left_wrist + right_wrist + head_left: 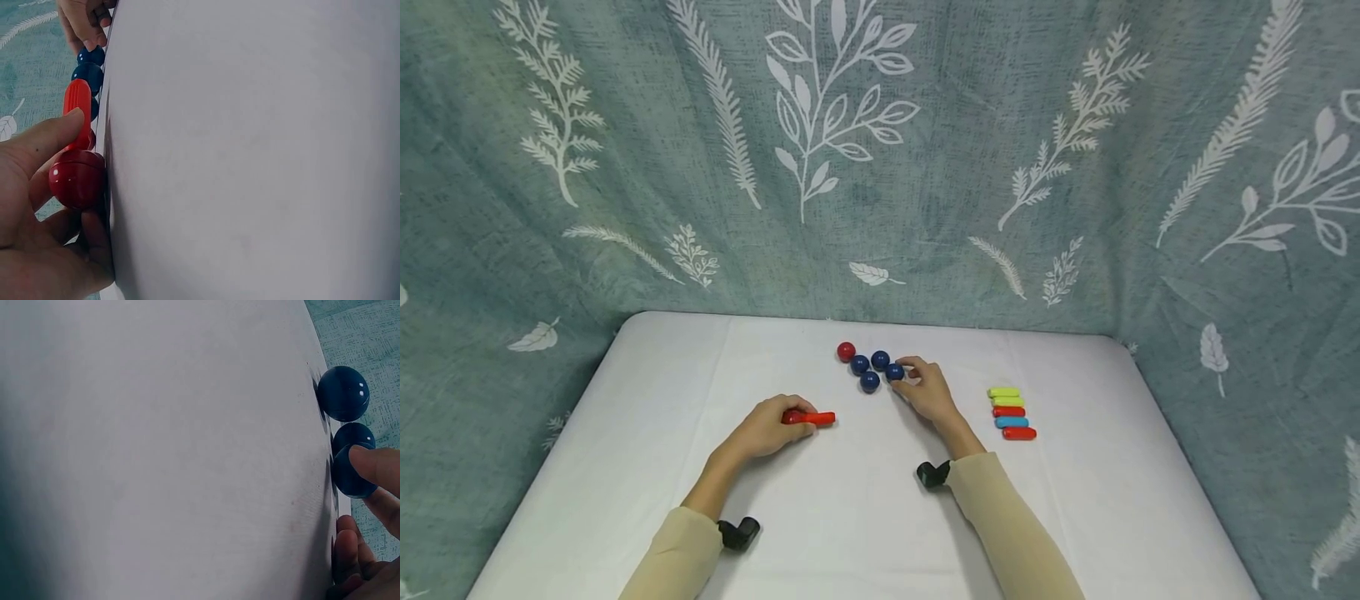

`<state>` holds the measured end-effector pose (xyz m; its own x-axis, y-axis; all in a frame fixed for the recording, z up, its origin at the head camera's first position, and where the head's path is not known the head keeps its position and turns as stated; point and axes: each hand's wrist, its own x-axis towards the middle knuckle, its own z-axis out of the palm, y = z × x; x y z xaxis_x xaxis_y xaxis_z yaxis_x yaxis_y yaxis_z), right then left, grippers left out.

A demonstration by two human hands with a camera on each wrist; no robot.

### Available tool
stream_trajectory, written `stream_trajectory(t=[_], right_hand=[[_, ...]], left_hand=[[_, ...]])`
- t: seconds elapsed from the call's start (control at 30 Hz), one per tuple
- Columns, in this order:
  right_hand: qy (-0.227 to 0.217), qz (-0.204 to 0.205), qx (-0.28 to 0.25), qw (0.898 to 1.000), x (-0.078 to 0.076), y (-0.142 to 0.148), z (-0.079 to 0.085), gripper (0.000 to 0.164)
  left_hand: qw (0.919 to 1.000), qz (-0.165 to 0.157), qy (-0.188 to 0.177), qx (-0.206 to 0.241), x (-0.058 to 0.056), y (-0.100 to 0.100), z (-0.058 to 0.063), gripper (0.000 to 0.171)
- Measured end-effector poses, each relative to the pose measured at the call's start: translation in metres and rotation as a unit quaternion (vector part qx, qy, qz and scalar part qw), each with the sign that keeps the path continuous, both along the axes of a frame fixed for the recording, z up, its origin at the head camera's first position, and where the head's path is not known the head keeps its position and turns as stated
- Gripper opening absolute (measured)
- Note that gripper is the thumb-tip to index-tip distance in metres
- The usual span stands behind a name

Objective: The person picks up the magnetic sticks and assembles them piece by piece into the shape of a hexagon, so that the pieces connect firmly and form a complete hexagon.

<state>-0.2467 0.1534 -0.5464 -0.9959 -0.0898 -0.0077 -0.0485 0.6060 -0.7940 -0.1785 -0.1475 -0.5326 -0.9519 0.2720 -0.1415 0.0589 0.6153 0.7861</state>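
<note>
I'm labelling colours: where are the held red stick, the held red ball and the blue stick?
Held red stick (77, 95): left wrist view, upper part.
Held red ball (78, 181): left wrist view, middle of front.
Blue stick (1012, 422): head view, middle.

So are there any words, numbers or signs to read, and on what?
None can be read.
The red ball and red stick in the left hand, and the blue balls, show no writing.
The five lined-up sticks are too small to tell.
The green backdrop cloth shows only white leaf prints.

Glossy blue balls (343, 394) and dark red ball (78, 184), smooth plastic-looking red stick (75, 97), matt white tablecloth (850, 517)
</note>
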Motion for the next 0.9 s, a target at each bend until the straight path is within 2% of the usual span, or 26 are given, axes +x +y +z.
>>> stream_trajectory(t=[0.4,0.7,0.9], right_hand=[[-0.012,-0.008,0.004,1.0,0.002,-0.001,0.006,0.04],[-0.016,-0.005,-0.006,1.0,0.016,0.008,0.018,0.04],[-0.048,0.006,-0.046,0.998,0.029,0.007,0.023,0.04]], left_hand=[[1.0,0.0,-0.001,0.007,-0.002,-0.001,0.0,0.019],[1.0,-0.003,0.0,0.008,-0.002,0.003,0.001,0.02],[1.0,-0.005,0.003,0.007,-0.001,-0.002,-0.001,0.02]])
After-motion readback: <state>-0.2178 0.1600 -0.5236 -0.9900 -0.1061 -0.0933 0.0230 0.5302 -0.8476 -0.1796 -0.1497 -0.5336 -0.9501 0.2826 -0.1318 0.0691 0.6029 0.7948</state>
